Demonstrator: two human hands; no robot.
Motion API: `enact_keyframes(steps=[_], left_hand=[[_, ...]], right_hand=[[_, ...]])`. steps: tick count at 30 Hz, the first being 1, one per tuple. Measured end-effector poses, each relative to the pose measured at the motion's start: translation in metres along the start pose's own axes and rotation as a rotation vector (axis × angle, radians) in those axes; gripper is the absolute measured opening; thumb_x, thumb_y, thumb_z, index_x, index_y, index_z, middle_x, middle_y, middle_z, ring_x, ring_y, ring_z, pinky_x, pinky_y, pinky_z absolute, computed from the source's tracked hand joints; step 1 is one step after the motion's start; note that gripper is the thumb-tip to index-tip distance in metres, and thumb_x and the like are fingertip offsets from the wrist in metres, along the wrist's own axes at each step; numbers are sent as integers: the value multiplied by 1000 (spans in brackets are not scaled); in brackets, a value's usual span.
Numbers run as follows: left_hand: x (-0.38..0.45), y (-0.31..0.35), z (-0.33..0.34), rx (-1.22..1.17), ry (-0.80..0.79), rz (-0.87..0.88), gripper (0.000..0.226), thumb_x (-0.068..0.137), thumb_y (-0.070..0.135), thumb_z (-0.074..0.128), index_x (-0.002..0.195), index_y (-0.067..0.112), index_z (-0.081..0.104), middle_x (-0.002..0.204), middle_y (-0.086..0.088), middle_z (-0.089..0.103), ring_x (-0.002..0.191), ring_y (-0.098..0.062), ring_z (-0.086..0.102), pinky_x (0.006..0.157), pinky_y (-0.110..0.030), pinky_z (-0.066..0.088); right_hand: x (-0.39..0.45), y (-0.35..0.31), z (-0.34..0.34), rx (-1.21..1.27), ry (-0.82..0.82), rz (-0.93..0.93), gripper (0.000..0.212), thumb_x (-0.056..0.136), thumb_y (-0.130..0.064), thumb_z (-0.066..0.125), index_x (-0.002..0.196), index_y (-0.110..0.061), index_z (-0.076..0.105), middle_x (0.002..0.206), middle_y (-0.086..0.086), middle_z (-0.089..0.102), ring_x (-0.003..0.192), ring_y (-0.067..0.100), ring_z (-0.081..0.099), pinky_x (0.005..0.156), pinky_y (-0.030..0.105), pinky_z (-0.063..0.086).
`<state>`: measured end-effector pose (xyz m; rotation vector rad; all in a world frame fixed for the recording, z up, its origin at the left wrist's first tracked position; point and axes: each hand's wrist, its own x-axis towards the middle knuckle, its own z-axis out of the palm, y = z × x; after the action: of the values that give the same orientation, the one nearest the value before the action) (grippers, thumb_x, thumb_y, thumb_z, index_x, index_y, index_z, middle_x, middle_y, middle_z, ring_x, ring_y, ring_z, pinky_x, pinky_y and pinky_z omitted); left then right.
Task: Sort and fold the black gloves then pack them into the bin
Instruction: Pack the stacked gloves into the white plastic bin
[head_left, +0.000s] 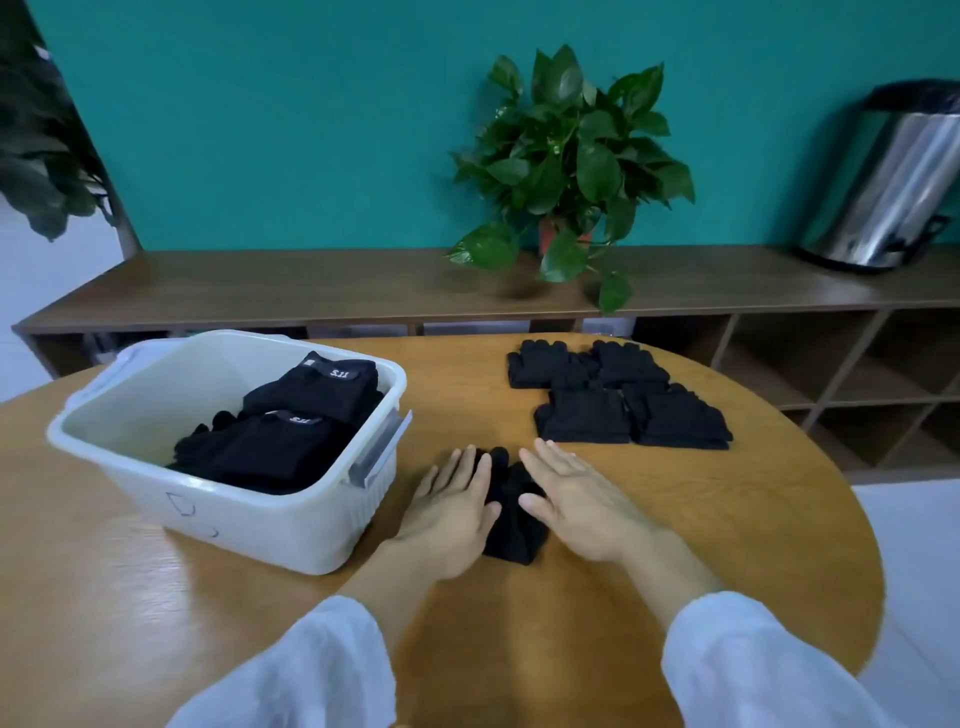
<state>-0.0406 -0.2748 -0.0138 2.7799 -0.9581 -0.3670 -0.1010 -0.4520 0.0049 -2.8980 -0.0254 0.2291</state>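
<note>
Both hands lie flat with fingers straight, nothing clasped: the left hand (451, 512) and the right hand (576, 499) press down on either side of a black glove (514, 512), which rests on the worktop (675, 519) between and partly under the palms, its knit fingertips poking out just beyond the left hand's fingers. So each grip is released, only pressing. The glove looks like soft, light knit: it should flatten and crease readily, will sag if lifted by one edge, and is unlikely to slip on the wood. A sensible hold for folding would be a pinch at the cuff end nearest the wrists, or at the fingertips, with the other palm pinning the middle. Beyond the right hand sit four neat stacks of folded gloves (618, 395), close together. Beside the left hand, just apart from it, stands the white bin (156, 467), with folded labelled gloves (291, 426) already packed toward its near-right side. The worktop is a round, smooth wooden table. Behind it runs a low wooden shelf unit (311, 286) against a teal wall, carrying a potted plant (566, 161) and a steel pedal bin (883, 182).
</note>
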Motion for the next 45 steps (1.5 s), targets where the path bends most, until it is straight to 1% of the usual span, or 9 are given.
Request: enact_keyframes(steps=[6,10,12,15,22,26,32,40,45], left_hand=[[-1,1,15,-86,10,-38,58,107,40,15,156,19,-8,164,-2,-12,150,-14,-11,121,-31,-3],[-19,10,27,-69,82,-83,59,106,42,11,155,20,-11,164,-1,-11,151,-15,-9,121,-31,-1],[-32,19,37,-55,134,-95,67,98,54,-7,155,19,-11,164,-3,-10,151,-16,-8,121,-31,-1],[-52,29,50,-65,195,-91,102,67,65,-39,154,18,-14,164,-4,-11,151,-16,-9,119,-28,-5],[-95,34,57,-108,167,-50,78,78,59,-23,148,22,-23,162,2,-16,138,-4,-26,111,-19,-17],[-106,20,46,-241,106,2,62,104,48,12,153,20,-12,164,4,-10,148,-4,-13,120,-20,-4],[-111,-6,36,-347,265,-161,69,101,47,38,157,16,11,161,-1,21,148,-13,16,115,-21,19],[-99,2,37,-159,198,-217,63,100,56,36,151,20,30,135,0,40,124,-19,35,102,-27,30],[-92,4,34,-189,148,-223,55,100,49,42,150,25,33,140,-1,40,128,-20,33,101,-31,30]], right_hand=[[7,-14,35,131,-32,-26,58,106,-42,19,156,-22,-2,163,-6,-8,148,6,-9,122,30,3],[-12,-16,45,158,9,-59,57,106,-41,18,156,-24,-4,162,-9,-10,147,2,-11,118,20,-3],[-22,-16,46,157,3,-78,56,106,-40,18,155,-25,-3,161,-11,-10,146,-1,-11,116,17,-5],[-39,-16,48,169,-10,-100,54,107,-38,20,155,-28,-2,161,-14,-10,144,-4,-12,117,17,-4],[-70,-19,56,169,-9,-129,55,106,-40,21,155,-32,-2,160,-20,-9,143,-9,-14,110,9,-9],[-74,-21,50,196,-49,-120,55,106,-39,25,155,-33,1,160,-19,-6,142,-10,-11,110,9,-7],[-65,-35,10,81,6,-170,64,103,-38,41,156,-29,6,161,-15,8,146,-2,1,115,15,3],[-24,-68,-3,-101,-246,-309,80,97,-31,59,157,-21,7,162,-4,15,148,11,10,119,27,14],[-9,-73,-7,-149,-346,-301,81,94,-29,63,156,-21,11,157,0,26,143,19,23,115,36,28]])
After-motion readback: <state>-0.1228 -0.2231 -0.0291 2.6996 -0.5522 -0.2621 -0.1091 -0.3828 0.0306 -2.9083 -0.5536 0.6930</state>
